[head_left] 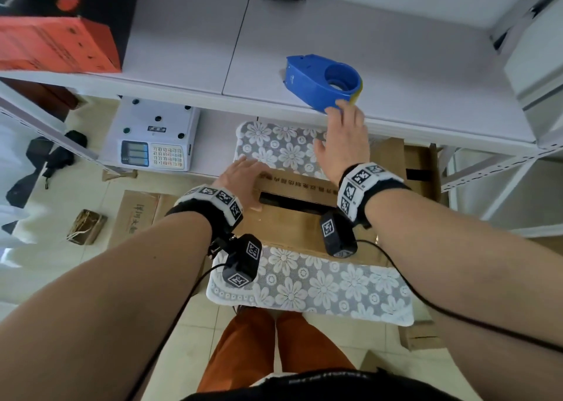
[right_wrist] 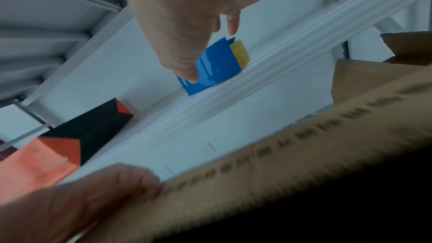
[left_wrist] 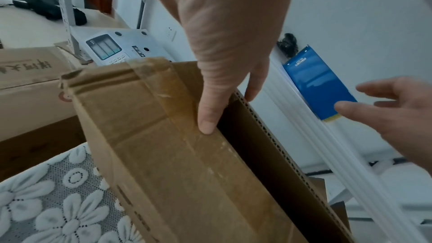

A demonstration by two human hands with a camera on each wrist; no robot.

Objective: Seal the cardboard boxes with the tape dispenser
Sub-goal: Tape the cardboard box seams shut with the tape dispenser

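Bearing "deli" lettering, blue tape dispenser [left_wrist: 318, 88] lies on shelf [head_left: 396, 50].

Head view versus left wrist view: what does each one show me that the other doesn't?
Only the head view shows the orange box on the shelf and the tape dispenser's round core.

Only the left wrist view shows the old tape strip on the cardboard box flap and its corrugated edge.

Both show the left hand on the flap, the right hand open at the blue tape dispenser, the scale and the floral cloth.
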